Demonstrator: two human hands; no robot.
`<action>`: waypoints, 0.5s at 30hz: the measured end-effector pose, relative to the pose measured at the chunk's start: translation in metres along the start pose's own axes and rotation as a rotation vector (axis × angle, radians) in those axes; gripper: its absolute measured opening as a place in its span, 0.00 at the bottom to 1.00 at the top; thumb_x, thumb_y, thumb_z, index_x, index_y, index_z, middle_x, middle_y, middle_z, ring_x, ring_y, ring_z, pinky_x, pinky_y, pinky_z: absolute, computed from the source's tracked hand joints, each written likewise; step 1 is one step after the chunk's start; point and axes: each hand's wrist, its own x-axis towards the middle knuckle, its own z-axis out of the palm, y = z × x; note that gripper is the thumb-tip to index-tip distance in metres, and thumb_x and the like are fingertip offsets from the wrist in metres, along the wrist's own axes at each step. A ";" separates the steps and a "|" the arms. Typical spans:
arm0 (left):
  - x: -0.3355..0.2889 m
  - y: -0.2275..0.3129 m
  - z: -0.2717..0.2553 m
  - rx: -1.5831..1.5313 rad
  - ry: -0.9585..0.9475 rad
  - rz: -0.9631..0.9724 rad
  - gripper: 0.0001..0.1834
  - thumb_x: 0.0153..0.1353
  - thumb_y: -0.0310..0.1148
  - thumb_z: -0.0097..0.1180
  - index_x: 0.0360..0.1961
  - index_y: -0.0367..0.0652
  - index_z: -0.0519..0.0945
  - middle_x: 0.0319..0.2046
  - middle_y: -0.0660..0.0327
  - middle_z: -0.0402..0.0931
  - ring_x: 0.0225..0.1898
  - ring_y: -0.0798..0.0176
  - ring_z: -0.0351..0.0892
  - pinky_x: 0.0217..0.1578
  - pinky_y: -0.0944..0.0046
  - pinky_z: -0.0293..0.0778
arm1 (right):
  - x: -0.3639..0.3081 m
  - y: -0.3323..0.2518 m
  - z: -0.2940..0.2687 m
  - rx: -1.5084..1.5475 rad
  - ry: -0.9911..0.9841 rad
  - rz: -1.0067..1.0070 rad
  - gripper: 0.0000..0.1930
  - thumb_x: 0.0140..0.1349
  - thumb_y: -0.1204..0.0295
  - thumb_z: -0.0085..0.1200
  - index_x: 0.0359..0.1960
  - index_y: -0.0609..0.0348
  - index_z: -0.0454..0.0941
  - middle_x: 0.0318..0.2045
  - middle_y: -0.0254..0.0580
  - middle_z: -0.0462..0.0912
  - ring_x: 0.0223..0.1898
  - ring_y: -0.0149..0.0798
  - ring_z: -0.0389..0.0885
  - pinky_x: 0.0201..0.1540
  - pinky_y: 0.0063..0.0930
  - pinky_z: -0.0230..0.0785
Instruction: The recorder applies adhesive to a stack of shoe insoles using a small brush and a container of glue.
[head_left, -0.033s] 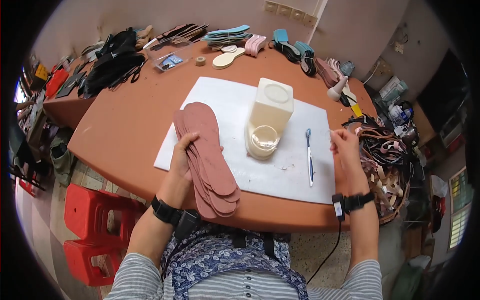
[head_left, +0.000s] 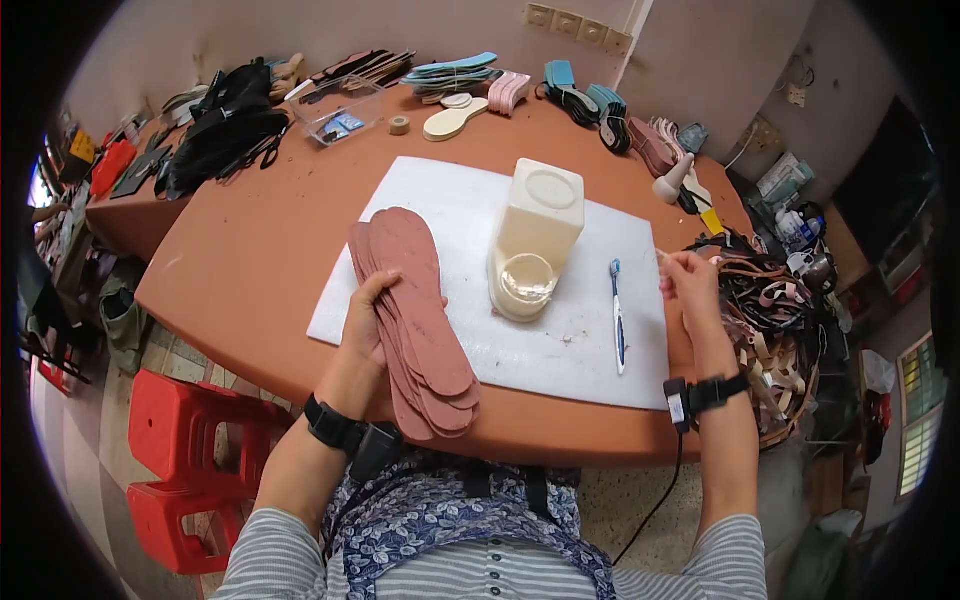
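Observation:
My left hand (head_left: 368,315) is closed around a fanned stack of reddish-brown insoles (head_left: 420,300), thumb on top, held over the near left part of a white foam sheet (head_left: 460,185). To the right, beyond the sheet's edge, the fingers of my right hand (head_left: 692,285) are pinched together. A thin pale strand seems to show at their tips, too fine to name. Between the hands stands a cream plastic container (head_left: 540,225) with a round, glossy opening at its near end. A blue-and-white toothbrush (head_left: 619,320) lies on the sheet, nearest my right hand.
An orange-brown table (head_left: 235,245) bears bundled insoles (head_left: 455,75), a clear plastic box (head_left: 338,110), a tape roll (head_left: 399,125) and a white bottle (head_left: 673,180) along its far side. A heap of straps (head_left: 775,310) sits at the right. Red stools (head_left: 180,430) stand at the lower left.

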 end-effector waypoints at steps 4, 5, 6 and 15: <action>0.005 -0.010 0.000 0.025 -0.007 -0.013 0.30 0.53 0.38 0.56 0.53 0.29 0.66 0.37 0.42 0.76 0.38 0.43 0.80 0.38 0.47 0.80 | 0.049 0.019 -0.012 -0.416 0.269 -0.197 0.14 0.59 0.70 0.55 0.42 0.70 0.75 0.32 0.45 0.80 0.33 0.37 0.80 0.36 0.27 0.72; 0.005 -0.013 -0.001 0.002 -0.018 -0.034 0.30 0.54 0.38 0.56 0.53 0.29 0.66 0.38 0.43 0.76 0.39 0.44 0.80 0.40 0.48 0.80 | 0.047 0.017 -0.008 -0.436 0.261 -0.143 0.20 0.58 0.69 0.56 0.48 0.70 0.72 0.40 0.49 0.79 0.42 0.41 0.78 0.44 0.30 0.69; 0.005 -0.017 0.000 -0.021 -0.031 -0.055 0.29 0.55 0.38 0.57 0.53 0.29 0.67 0.39 0.43 0.76 0.40 0.44 0.80 0.42 0.49 0.79 | 0.044 0.014 -0.005 -0.457 0.254 -0.089 0.26 0.58 0.67 0.57 0.55 0.71 0.69 0.48 0.54 0.77 0.50 0.45 0.75 0.52 0.33 0.67; 0.002 -0.021 0.000 -0.045 -0.013 -0.029 0.24 0.57 0.33 0.59 0.51 0.32 0.70 0.41 0.50 0.77 0.40 0.54 0.81 0.42 0.54 0.80 | -0.140 -0.032 0.094 -0.132 -0.674 -0.059 0.28 0.60 0.66 0.57 0.60 0.65 0.64 0.52 0.51 0.75 0.49 0.36 0.77 0.43 0.28 0.72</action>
